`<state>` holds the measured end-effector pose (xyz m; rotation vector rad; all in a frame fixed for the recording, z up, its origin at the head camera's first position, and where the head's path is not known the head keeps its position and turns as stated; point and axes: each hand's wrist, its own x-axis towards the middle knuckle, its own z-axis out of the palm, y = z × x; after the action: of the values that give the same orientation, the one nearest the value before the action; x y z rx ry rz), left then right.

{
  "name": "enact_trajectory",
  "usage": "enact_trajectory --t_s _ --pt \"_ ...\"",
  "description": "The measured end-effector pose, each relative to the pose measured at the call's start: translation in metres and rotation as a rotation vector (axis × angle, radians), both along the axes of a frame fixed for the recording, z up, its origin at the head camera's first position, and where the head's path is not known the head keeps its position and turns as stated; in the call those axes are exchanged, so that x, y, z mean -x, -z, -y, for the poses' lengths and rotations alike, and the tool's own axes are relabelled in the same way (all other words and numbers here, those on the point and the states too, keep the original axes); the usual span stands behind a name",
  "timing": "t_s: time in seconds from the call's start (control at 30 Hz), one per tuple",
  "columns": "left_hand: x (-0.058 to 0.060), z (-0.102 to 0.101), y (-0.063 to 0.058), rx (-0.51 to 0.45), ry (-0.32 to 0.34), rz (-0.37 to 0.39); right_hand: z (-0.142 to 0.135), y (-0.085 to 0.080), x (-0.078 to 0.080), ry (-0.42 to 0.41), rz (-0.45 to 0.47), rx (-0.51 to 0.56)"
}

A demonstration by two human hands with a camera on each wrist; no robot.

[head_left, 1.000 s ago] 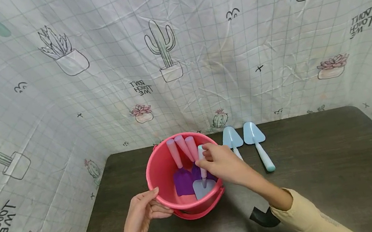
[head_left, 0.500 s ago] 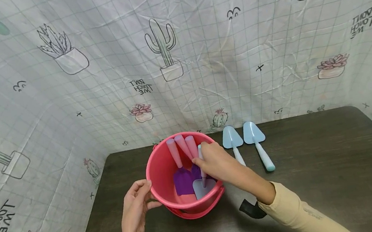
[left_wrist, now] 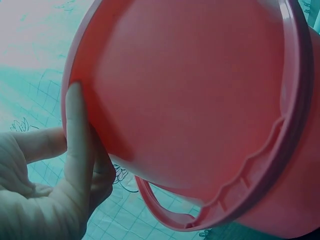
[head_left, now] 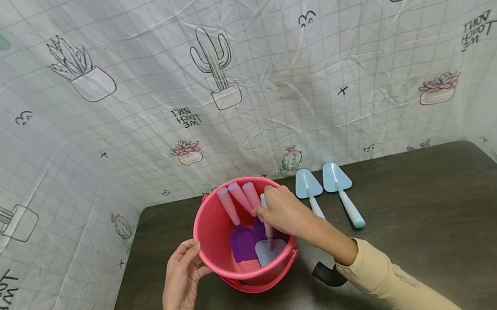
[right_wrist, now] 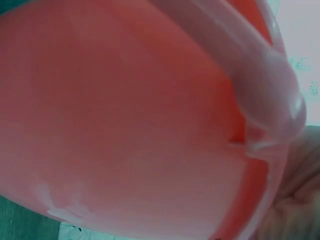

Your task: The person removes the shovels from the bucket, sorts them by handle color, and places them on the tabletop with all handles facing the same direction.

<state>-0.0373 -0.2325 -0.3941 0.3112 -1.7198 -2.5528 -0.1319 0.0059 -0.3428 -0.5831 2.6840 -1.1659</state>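
In the head view my left hand (head_left: 181, 274) pinches the left rim of a pink bucket (head_left: 209, 233). The left wrist view shows the fingers (left_wrist: 77, 130) over that rim. My right hand (head_left: 286, 213) reaches over the right rim, its thumb across the handle of a light blue trowel (head_left: 270, 251) standing in the bucket; its other fingers are partly hidden. Beside that trowel lean several pink-handled toys, one a purple shovel (head_left: 243, 243). In the right wrist view, the bucket's outer wall (right_wrist: 110, 120) hides most of the right hand (right_wrist: 297, 190).
Two more light blue trowels lie right of the bucket, one nearer (head_left: 308, 184) and one farther right (head_left: 337, 177). They rest on a dark wooden table (head_left: 426, 215). A patterned white curtain (head_left: 265, 69) hangs behind and along the sides.
My left hand has shifted its hold from the front-left rim back along the left side. My right hand has moved slightly left over the trowel handle. The trowel stays about where it was.
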Motion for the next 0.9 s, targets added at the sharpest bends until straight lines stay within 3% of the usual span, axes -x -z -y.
enact_trajectory --t_s 0.4,0.9 --pt "-0.001 0.002 0.003 -0.017 0.027 -0.013 0.005 0.005 0.014 -0.087 -0.028 -0.045" --pt "-0.001 0.001 0.002 -0.032 0.043 -0.03 0.012 0.015 0.024 -0.07 -0.082 -0.048"
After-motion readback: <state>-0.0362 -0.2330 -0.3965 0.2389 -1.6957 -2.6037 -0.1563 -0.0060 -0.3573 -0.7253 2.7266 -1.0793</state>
